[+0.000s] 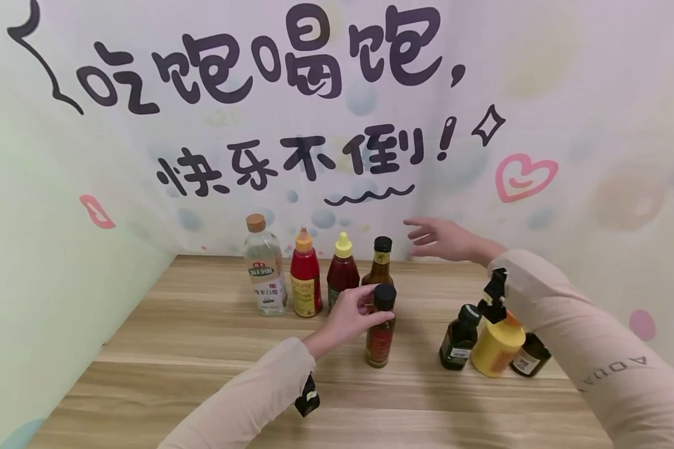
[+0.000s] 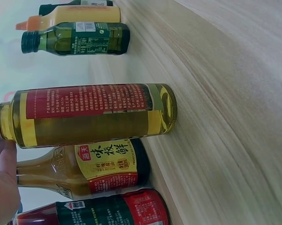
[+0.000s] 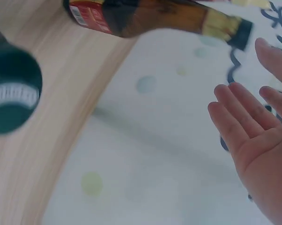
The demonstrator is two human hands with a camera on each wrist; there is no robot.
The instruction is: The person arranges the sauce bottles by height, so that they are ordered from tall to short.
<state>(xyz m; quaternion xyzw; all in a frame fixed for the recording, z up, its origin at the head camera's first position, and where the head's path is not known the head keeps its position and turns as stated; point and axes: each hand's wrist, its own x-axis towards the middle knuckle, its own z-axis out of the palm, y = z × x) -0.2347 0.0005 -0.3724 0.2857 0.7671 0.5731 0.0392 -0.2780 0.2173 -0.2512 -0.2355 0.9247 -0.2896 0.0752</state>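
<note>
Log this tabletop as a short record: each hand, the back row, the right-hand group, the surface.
Left hand: grips the red-label bottle near its neck
Held bottle: upright, cap on, in front of the brown bottle
Right hand: raised, fingers extended, holding nothing
Back row, left to right: clear bottle, red bottle, yellow-capped bottle, brown bottle
Right group, left to right: green bottle, yellow bottle, dark container
Surface: wood-grain table
</note>
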